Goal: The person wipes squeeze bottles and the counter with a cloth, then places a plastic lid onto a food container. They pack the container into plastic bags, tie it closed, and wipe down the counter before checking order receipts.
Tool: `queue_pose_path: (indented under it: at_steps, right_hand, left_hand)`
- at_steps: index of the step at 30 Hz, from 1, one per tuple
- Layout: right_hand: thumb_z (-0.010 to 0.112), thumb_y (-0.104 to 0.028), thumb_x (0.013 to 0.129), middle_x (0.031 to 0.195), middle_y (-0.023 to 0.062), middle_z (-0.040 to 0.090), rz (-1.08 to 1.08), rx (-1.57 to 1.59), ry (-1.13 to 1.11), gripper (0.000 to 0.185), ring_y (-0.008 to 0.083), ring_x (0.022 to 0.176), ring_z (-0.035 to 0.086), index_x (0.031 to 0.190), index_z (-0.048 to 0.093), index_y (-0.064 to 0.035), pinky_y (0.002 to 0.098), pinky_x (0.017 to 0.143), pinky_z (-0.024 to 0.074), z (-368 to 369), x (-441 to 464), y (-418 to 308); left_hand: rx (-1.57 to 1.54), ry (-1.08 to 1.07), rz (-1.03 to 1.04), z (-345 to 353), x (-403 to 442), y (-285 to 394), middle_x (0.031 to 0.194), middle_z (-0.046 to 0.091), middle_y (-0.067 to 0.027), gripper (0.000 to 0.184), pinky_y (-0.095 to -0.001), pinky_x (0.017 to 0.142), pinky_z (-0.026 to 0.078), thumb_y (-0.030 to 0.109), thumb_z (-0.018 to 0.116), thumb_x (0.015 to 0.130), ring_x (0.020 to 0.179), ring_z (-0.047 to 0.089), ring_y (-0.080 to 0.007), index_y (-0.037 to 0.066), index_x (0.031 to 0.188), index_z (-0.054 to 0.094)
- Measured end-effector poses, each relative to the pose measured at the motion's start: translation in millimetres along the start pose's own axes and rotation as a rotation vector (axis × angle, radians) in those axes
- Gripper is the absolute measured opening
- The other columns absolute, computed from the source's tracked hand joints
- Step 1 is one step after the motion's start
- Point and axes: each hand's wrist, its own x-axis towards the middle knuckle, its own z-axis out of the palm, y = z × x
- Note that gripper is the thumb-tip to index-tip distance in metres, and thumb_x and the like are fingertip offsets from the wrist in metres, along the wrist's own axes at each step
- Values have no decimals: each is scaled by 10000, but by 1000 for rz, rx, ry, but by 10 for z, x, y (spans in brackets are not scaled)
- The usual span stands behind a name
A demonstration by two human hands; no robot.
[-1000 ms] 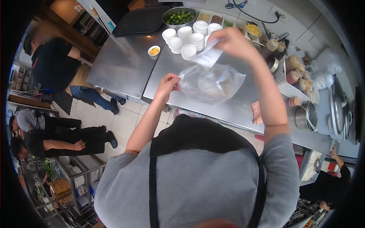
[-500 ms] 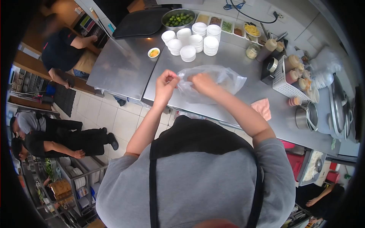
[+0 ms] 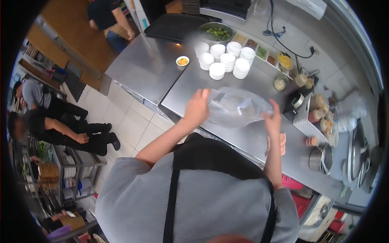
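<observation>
A clear plastic bag [image 3: 231, 115] is stretched between my two hands above the steel counter, its mouth spread wide. My left hand [image 3: 197, 108] is closed on the bag's left edge. On the opposite side, my right hand [image 3: 273, 117] pinches the right edge between thumb and fingers. Beyond the bag stand several stacks of small white cups [image 3: 217, 71]. To their left sits a small white cup with yellow-orange food [image 3: 182, 61]. A pink cloth [image 3: 283, 143] lies by my right forearm, which partly covers it.
At the back are a steel bowl of green limes [image 3: 216, 33] and a row of ingredient containers [image 3: 261, 52]. A white basket of sauce bottles [image 3: 310, 123] and a metal pot [image 3: 320, 160] stand to the right. Several people stand at the left.
My right hand has moved right, away from the left, and the bag is now spread open between them. The camera view has shifted. The person at upper left has moved.
</observation>
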Motion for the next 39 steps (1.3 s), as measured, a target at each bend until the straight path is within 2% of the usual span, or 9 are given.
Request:
queue_pose_path:
  at_steps: [2, 7, 9, 11, 16, 19, 23, 29, 39]
  right_hand:
    - [495, 27, 758, 777, 64, 585, -88, 794, 23, 448, 126, 689, 559, 1193, 425, -55, 237, 637, 448, -188, -1, -51]
    - [454, 35, 803, 784, 29, 575, -330, 739, 28, 297, 87, 708, 549, 1091, 487, -29, 210, 665, 440, -68, -50, -532]
    - [494, -8, 820, 811, 38, 584, -318, 1001, -146, 257, 96, 728, 560, 1076, 494, -30, 220, 698, 446, -43, 9, -594]
    - [554, -75, 823, 874, 59, 606, -320, 1109, -228, 306, 111, 777, 576, 1118, 483, -36, 252, 710, 463, -43, -78, -840]
    - [624, -150, 782, 998, 109, 620, -735, 371, -232, 349, 213, 852, 616, 1114, 553, -72, 297, 745, 468, -155, -246, -1065]
    - [642, -172, 763, 993, 123, 616, -774, 359, -291, 319, 250, 872, 608, 1063, 591, -74, 310, 767, 460, -267, -225, -1037]
    - [649, -194, 758, 974, 126, 622, -845, 491, -203, 329, 252, 878, 604, 1058, 594, -69, 325, 759, 462, -200, -143, -856]
    - [644, -198, 762, 968, 127, 623, -435, 491, -29, 280, 251, 885, 602, 1001, 616, -55, 318, 768, 456, -309, 81, -250]
    - [597, -244, 771, 983, 169, 608, 430, -430, 101, 279, 337, 903, 568, 961, 623, -41, 387, 787, 448, 60, -256, 1751]
  left_hand:
    - [3, -86, -164, -209, 100, -172, 758, 561, -136, 371, -404, 581, 450, 13, 556, 644, 672, 566, -350, 48, 997, 448]
    - [-199, -88, -229, -510, 330, -9, 679, 590, -106, 290, -330, 583, 458, -1, 504, 690, 593, 583, -247, 52, 972, 464]
    - [-1165, -313, -341, -379, 344, -22, 730, 615, -55, 307, -280, 691, 445, 8, 506, 727, 703, 591, -164, 78, 1022, 461]
    - [-1349, -355, -348, -343, 299, 307, 832, 616, -27, 391, -273, 784, 421, 0, 525, 740, 816, 572, -124, 98, 1109, 440]
    - [-742, -98, -1, 7, 72, 831, 969, 555, -71, 528, -280, 762, 431, -32, 575, 742, 870, 529, -114, 76, 1214, 366]
    - [-1327, -256, -311, -41, 141, 816, 896, 560, -46, 516, -262, 743, 435, -48, 569, 739, 846, 536, -114, 69, 1202, 371]
    - [-1089, -237, -252, -274, 273, 616, 849, 577, -29, 452, -213, 658, 432, -78, 519, 755, 760, 540, -71, 56, 1163, 379]
    - [-1174, -237, -417, -703, 550, 198, 772, 597, -48, 388, -226, 635, 443, -69, 533, 721, 700, 573, -107, 48, 1080, 444]
    - [-997, -108, -383, -1079, 2106, -1481, 804, 568, -66, 352, -238, 630, 419, -43, 532, 713, 726, 536, -122, 50, 1049, 486]
